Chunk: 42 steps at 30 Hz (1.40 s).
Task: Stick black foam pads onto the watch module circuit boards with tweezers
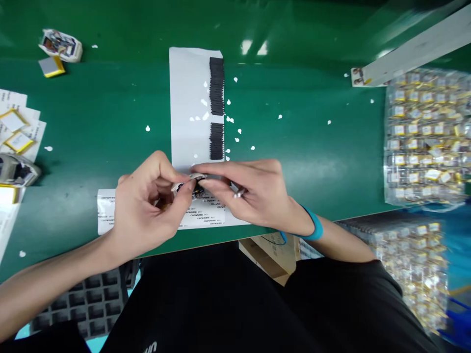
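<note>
Between my hands is a small white-shelled electronic device [198,177] with dark inner parts and thin wires showing. My left hand [149,201] is closed on its left side, thumb and index finger pinching it. My right hand [253,191] is closed on the device's right edge with thumb and index fingertips. A slim shiny metal piece [239,193] shows among the right hand's curled fingers; its kind is unclear. Most of the device is hidden by the fingers. Below it lies a white printed sheet [206,215], and beyond it a white backing sheet [187,98] bearing rows of black strips [217,88].
An opened device shell [62,45] and a yellow-edged battery pouch [52,66] lie at the far left. More pouches [18,141] and a grey shell [16,169] are at the left edge. Clear trays of batteries [423,137] stand right. White bits are scattered about the green table [301,162].
</note>
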### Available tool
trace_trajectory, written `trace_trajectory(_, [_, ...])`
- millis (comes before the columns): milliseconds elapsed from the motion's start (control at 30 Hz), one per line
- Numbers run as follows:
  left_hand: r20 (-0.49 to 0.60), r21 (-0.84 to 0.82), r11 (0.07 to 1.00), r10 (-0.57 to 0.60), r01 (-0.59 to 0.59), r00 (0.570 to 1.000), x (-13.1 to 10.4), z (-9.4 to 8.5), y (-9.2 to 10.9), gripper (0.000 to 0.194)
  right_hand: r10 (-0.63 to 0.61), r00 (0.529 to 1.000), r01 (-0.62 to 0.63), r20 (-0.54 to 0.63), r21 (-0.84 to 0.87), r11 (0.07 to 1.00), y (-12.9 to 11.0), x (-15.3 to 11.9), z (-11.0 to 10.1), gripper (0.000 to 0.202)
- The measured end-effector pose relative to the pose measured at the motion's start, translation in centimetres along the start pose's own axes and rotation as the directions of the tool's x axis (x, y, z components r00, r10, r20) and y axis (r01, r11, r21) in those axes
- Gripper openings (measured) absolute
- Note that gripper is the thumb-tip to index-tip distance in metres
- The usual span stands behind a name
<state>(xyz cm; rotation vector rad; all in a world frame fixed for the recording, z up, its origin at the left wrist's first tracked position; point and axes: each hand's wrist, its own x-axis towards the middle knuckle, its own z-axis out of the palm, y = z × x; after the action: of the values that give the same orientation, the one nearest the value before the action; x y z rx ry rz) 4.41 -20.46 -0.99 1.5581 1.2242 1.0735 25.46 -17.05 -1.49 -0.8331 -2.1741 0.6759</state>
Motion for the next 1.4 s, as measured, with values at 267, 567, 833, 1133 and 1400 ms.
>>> trace_trajectory(267, [0.039, 0.168, 0.968, 0.183, -0.187, 0.982, -0.3, -0.6, -0.6, 0.018, 0.287, 0.951, -0.304, 0.115, 0.525, 0.795, -0.2, 0.9, -0.1, 0.019])
trace_trajectory(567, [0.383, 0.182, 0.928, 0.238, -0.325, 0.893, 0.0, -0.1, 0.1, 0.007, 0.379, 0.902, -0.341, -0.206, 0.197, 0.919, -0.6, -1.6, -4.9, 0.068])
trace_trajectory(833, [0.279, 0.27, 0.934, 0.157, -0.235, 0.947, -0.7, 1.0, -1.3, 0.012, 0.577, 0.813, -0.507, -0.077, 0.393, 0.767, -0.1, -7.0, -2.8, 0.016])
trace_trajectory(1133, [0.321, 0.3, 0.92, 0.151, -0.251, 0.935, -0.5, 1.0, -1.0, 0.016, 0.512, 0.857, -0.446, -0.054, 0.421, 0.79, 0.2, -6.8, -2.7, 0.013])
trace_trajectory(1400, [0.266, 0.28, 0.947, 0.079, -0.155, 0.961, -0.6, 1.2, -0.8, 0.013, 0.539, 0.841, -0.389, -0.05, 0.637, 0.666, 0.8, -6.5, -3.2, 0.015])
